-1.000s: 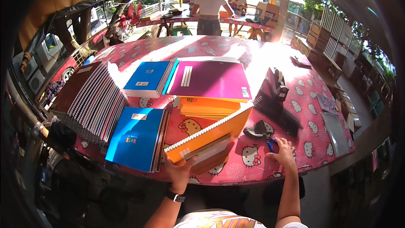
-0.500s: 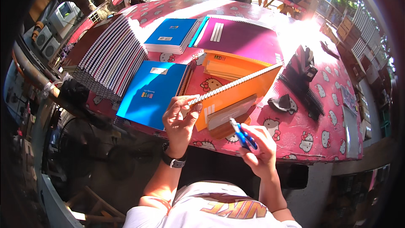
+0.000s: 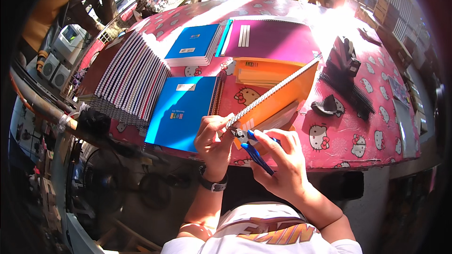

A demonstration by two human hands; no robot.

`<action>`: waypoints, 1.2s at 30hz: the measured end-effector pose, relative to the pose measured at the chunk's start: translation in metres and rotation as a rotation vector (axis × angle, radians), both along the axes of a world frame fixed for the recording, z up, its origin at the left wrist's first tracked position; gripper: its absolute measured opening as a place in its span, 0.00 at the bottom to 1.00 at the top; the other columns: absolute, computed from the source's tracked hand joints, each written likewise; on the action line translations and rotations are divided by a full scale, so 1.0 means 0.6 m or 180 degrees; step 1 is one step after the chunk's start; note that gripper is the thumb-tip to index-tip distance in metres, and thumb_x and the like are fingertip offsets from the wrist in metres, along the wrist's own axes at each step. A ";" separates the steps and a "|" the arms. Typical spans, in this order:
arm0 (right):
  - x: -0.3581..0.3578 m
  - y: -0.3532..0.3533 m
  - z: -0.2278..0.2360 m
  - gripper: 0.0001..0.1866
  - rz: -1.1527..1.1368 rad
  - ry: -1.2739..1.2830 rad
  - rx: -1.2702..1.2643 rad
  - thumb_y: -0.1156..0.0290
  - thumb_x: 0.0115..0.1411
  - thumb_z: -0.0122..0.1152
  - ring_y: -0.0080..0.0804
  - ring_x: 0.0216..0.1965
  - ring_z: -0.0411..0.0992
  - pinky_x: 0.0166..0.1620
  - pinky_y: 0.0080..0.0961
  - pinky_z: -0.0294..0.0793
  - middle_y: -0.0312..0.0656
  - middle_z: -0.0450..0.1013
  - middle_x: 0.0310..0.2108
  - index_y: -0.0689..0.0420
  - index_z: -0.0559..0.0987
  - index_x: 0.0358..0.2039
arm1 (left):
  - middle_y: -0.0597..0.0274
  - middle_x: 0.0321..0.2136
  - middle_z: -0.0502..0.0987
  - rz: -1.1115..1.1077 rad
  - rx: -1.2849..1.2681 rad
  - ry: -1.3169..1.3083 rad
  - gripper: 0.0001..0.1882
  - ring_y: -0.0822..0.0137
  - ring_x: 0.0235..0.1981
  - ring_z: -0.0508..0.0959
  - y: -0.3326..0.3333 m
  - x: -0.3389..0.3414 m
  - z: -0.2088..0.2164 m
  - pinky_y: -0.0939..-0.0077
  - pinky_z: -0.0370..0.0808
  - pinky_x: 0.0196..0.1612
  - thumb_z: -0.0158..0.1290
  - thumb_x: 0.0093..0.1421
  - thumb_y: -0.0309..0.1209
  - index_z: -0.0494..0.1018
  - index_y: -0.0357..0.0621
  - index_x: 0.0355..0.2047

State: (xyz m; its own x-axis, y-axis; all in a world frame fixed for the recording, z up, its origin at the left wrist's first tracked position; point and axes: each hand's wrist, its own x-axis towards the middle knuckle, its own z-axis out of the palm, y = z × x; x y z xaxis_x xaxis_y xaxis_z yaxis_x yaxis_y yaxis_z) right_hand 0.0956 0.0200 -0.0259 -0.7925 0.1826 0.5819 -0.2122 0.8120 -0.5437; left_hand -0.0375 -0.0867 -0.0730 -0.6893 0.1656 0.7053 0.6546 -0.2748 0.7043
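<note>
My left hand (image 3: 214, 137) grips the near end of an orange spiral notebook (image 3: 282, 96), pinching it by its coil binding (image 3: 273, 93). The notebook stands tilted, its bound edge up and its far end leaning to the upper right. In my right hand (image 3: 285, 160) is a pair of blue-handled pliers (image 3: 256, 155), handles spread. Their metal jaws meet the near end of the coil, right beside my left fingertips. Whether the jaws have closed on the wire cannot be made out.
Blue notebooks (image 3: 181, 113) lie left of my hands, beside a tall stack of spiral-bound books (image 3: 134, 80). A purple notebook (image 3: 268, 40) and orange notebooks (image 3: 259, 73) lie beyond. Black coils (image 3: 348, 91) and a dark cloth-like item (image 3: 327, 107) rest on the pink patterned table (image 3: 376, 136).
My right hand has brought the pliers up and left to the coil's end, their handles now spread wider. The left hand still holds the notebook. The whole view has shifted slightly.
</note>
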 end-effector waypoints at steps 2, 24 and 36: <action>0.000 -0.002 -0.001 0.32 -0.0054 -0.0031 -0.0058 0.73 0.39 0.63 0.45 0.41 0.64 0.45 0.36 0.64 0.48 0.65 0.41 0.54 0.69 0.50 | 0.63 0.26 0.73 0.0139 -0.0072 0.0133 0.12 0.69 0.29 0.70 0.001 -0.003 0.002 0.79 0.66 0.29 0.60 0.44 0.16 0.75 0.36 0.32; 0.003 0.004 -0.003 0.31 -0.0056 0.0052 -0.0024 0.71 0.40 0.65 0.44 0.39 0.65 0.40 0.35 0.68 0.47 0.66 0.38 0.53 0.70 0.49 | 0.61 0.24 0.71 0.0087 0.0140 0.0111 0.09 0.67 0.28 0.69 -0.002 0.002 -0.001 0.77 0.66 0.29 0.61 0.45 0.18 0.71 0.37 0.26; -0.001 0.044 -0.020 0.24 0.1779 -0.1178 -0.3673 0.63 0.56 0.59 0.23 0.41 0.69 0.44 0.24 0.71 0.40 0.70 0.39 0.61 0.68 0.50 | 0.65 0.28 0.70 -0.0478 0.0499 -0.0693 0.09 0.78 0.25 0.65 0.016 0.012 0.002 0.83 0.63 0.26 0.60 0.50 0.22 0.69 0.37 0.27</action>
